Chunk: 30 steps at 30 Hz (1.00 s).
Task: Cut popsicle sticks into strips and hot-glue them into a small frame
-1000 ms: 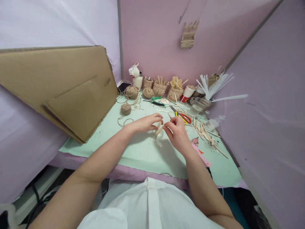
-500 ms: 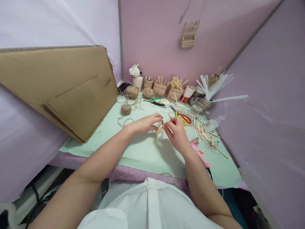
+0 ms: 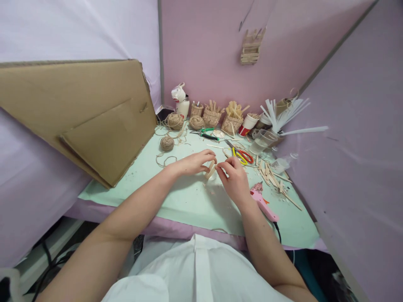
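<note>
My left hand (image 3: 199, 162) is curled around a small pale wooden piece (image 3: 210, 171) that looks built from craft sticks, its thumb and fingers closed on the far left side. From the right, my right hand (image 3: 233, 174) pinches at the piece's upper edge; whatever sits between its fingertips is too small to make out. The piece is tilted just above or on the pale green tabletop (image 3: 182, 201). Close to my right forearm lies a pink hot glue gun (image 3: 263, 205). Beyond my right hand are scissors with yellow and red handles (image 3: 244, 156).
Loose craft sticks (image 3: 272, 178) are scattered at the right. Twine balls (image 3: 166, 143), pliers (image 3: 209, 136), stick-filled cups (image 3: 232, 121) and a clear cup (image 3: 260, 141) with glue sticks (image 3: 280, 115) stand behind. A large cardboard sheet (image 3: 94, 113) leans at left.
My right forearm has shifted slightly left, showing more of the glue gun. Both hands stay at the wooden piece, nearly unmoved.
</note>
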### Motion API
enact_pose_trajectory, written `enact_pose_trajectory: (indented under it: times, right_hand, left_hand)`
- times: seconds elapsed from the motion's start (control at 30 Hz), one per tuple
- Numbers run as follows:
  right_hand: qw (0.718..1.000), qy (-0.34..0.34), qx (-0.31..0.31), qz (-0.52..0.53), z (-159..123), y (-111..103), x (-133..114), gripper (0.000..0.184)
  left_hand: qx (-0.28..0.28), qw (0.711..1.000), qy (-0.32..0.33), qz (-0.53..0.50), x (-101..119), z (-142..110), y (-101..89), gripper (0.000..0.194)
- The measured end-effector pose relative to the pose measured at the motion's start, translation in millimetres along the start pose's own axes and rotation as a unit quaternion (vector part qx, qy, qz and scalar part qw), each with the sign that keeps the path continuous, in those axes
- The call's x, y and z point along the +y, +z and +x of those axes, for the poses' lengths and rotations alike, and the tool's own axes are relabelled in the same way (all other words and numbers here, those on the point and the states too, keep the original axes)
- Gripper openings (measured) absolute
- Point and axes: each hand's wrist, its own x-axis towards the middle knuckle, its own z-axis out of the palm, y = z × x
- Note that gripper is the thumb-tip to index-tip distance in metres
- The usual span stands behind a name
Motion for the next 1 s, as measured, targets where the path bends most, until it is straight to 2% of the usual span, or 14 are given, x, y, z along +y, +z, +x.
enact_pose_trajectory:
  times: [0.4, 1.0]
  right_hand:
    - [0.999, 0.015, 0.041, 0.015, -4, 10, 4, 0.015]
    - [0.998, 0.027, 0.042, 0.034, -3, 13, 4, 0.016]
  left_hand:
    - [-0.017, 1.000, -0.008, 0.021, 4, 0, -0.3, 0.030]
    - [-0.001, 1.000, -0.013, 0.009, 8, -1, 1.3, 0.029]
